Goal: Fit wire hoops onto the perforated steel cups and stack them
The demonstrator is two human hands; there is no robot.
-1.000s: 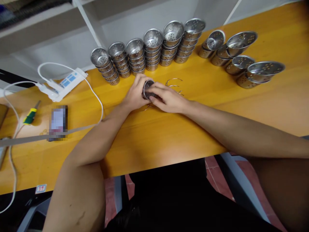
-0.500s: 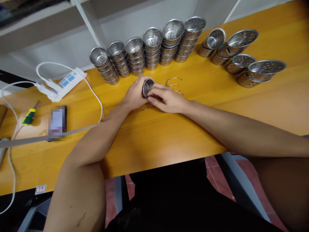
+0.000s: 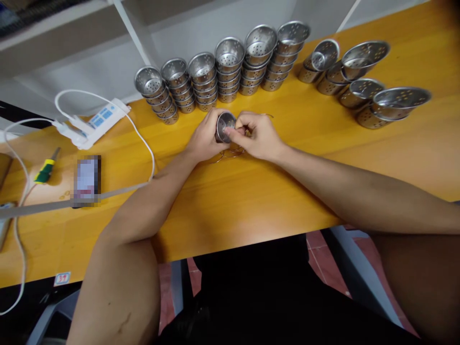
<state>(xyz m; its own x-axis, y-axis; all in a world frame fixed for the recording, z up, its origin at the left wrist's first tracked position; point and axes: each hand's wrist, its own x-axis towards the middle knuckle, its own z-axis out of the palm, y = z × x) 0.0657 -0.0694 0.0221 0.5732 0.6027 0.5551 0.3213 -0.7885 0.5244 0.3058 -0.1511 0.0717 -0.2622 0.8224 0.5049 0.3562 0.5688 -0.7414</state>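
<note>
My left hand (image 3: 207, 136) is wrapped round the side of a small perforated metal cup (image 3: 225, 123), whose mouth tilts up toward me. At the cup's right rim is my right hand (image 3: 259, 135), fingers curled and closed, with the thumb tip over the opening. What its fingers pinch, if anything, is hidden. Thin wire rings (image 3: 233, 153) lie on the table just below the hands, partly covered by them.
Several stacks of perforated metal cups (image 3: 230, 52) stand along the back. More cups (image 3: 398, 103) lean in pairs at the right. On the left are a power strip (image 3: 104, 117) with white cables, a phone (image 3: 86, 182) and a green-yellow screwdriver (image 3: 45, 171).
My right hand has moved up and slightly right, its fingers curling tighter. The cup in my left hand has shifted a little right, its mouth turned more toward me.
</note>
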